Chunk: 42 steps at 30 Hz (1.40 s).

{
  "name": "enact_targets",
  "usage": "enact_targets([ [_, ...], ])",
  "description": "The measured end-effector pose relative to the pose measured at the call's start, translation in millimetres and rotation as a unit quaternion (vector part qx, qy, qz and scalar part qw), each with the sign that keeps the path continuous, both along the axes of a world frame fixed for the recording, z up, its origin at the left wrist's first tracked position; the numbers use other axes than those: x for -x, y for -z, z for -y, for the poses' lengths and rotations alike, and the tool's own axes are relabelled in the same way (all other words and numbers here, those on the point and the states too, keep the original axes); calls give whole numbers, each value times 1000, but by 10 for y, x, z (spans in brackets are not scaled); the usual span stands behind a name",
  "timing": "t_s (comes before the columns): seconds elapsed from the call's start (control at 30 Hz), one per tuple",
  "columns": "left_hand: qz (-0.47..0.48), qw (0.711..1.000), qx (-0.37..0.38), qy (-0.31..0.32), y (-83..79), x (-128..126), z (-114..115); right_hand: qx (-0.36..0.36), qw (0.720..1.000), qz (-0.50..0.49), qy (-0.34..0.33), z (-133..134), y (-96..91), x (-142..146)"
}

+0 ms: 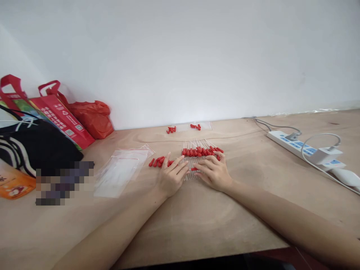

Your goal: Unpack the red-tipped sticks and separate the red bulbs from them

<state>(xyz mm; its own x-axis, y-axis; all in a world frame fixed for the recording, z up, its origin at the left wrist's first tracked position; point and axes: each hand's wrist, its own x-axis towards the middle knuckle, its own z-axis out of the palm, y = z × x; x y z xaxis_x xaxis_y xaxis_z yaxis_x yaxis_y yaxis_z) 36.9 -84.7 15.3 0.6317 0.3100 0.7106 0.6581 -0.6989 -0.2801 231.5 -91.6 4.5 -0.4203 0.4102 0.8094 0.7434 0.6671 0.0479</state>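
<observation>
My left hand [174, 175] and my right hand [215, 173] meet over a row of thin clear tubes [191, 176] lying side by side on the table. Between their fingertips is a small red rubber bulb [194, 169]. The fingers of my right hand close on this bulb, while those of my left pinch at a thin clear tube by its other end, mostly hidden. Just beyond the hands lie several droppers [199, 151], clear stems pointing away and red bulbs nearest me. Loose red bulbs [157, 161] lie beside my left hand, partly covered by it.
Clear zip bags [120, 172] lie flat on the left. Near the wall, another clear bag [184, 127] has small red bulbs on it. A white power strip [298, 146] with cables is at right. Red shopping bags [62, 120] and a black bag [42, 144] crowd the left.
</observation>
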Motion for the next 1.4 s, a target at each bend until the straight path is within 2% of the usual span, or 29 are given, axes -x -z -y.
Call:
enact_targets([
  [0.23, 0, 1000, 4, 17, 2, 6, 2, -66, 997, 45, 24, -4, 11, 26],
  [0.4, 8, 1000, 12, 25, 6, 18, 8, -62, 995, 69, 25, 0, -2, 15],
  [0.6, 14, 999, 23, 42, 24, 14, 4, -77, 996, 52, -5, -40, 49, -5],
  [0.97, 9, 998, 36, 57, 5, 28, 22, -67, 996, 45, -39, 7, 3, -33],
  [1.4, 6, 997, 37, 67, -4, 65, 28, -13, 997, 43, -69, 31, -4, -51],
])
